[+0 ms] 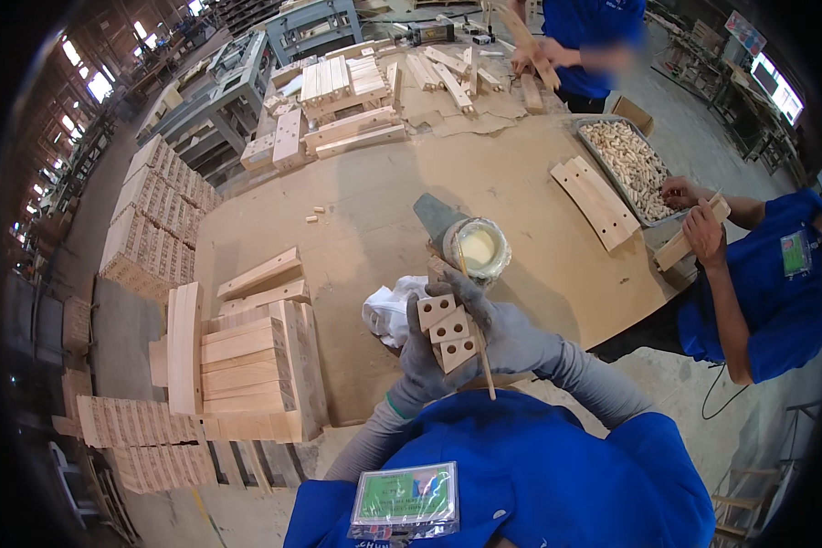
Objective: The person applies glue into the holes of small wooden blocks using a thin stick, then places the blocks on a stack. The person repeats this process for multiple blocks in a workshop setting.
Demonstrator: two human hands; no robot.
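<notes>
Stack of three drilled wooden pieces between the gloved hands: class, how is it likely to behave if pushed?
The stack of three drilled wooden pieces would probably feel stiff, since the pieces look thick. With no fastening visible, the offset pieces might slide over one another. Their flat faces and square edges make rolling unlikely.

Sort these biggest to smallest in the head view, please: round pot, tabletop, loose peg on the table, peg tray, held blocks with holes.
1. Tabletop
2. Peg tray
3. Round pot and held blocks: too alike to rank
4. Loose peg
</notes>
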